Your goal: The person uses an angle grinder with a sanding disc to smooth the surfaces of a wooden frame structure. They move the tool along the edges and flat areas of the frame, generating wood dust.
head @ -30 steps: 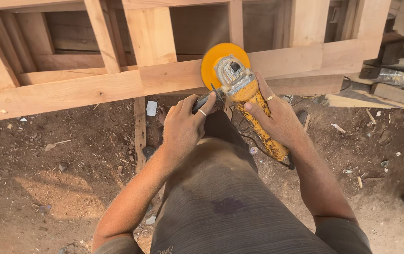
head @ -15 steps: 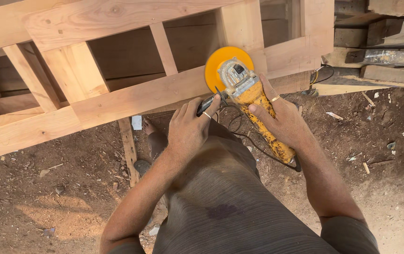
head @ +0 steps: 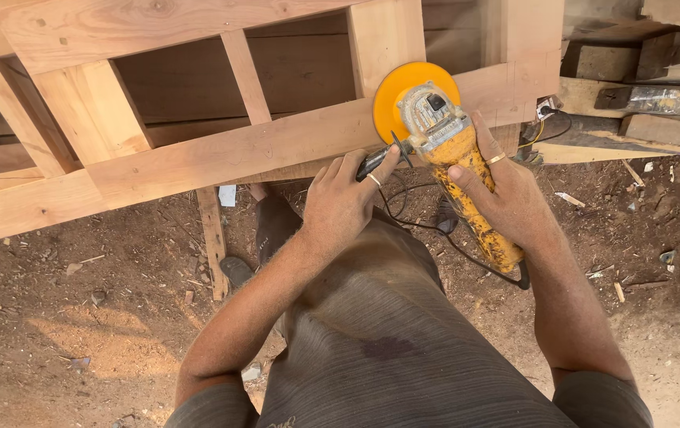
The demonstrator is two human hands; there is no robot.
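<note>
1. Above the person's lap, toward the far right of centre, an angle grinder (head: 455,150) with a worn yellow body was held by both hands, its grey metal head pointing away and its round orange disc (head: 403,95) lying flat against the face of a long pale timber rail (head: 197,162).
2. Around the grinder's body the right hand (head: 506,194) was closed — fingers curled over the near left side, thumb stretched up the right side, a ring showing on one finger.
3. At the tool's left side, the left hand (head: 344,202) was wrapped around the black side handle (head: 375,158), with the thumb and forefinger pinching near its tip just beside the disc; a ring showed here too.
4. From the grinder's near end a black cord (head: 435,230) looped leftwards across the person's grey-brown trousers (head: 379,333) and back under the tool.
5. Beyond the hands, the rail belonged to a wooden frame (head: 94,111) of upright and slanted battens, slanting from the near left up toward the far right.
6. Under the frame lay bare dirt ground (head: 78,317) scattered with wood chips and sawdust, and the person's foot (head: 272,226) rested on it just below the rail.
7. At the far right, rough planks (head: 641,103) lay stacked — well apart from both hands.
</note>
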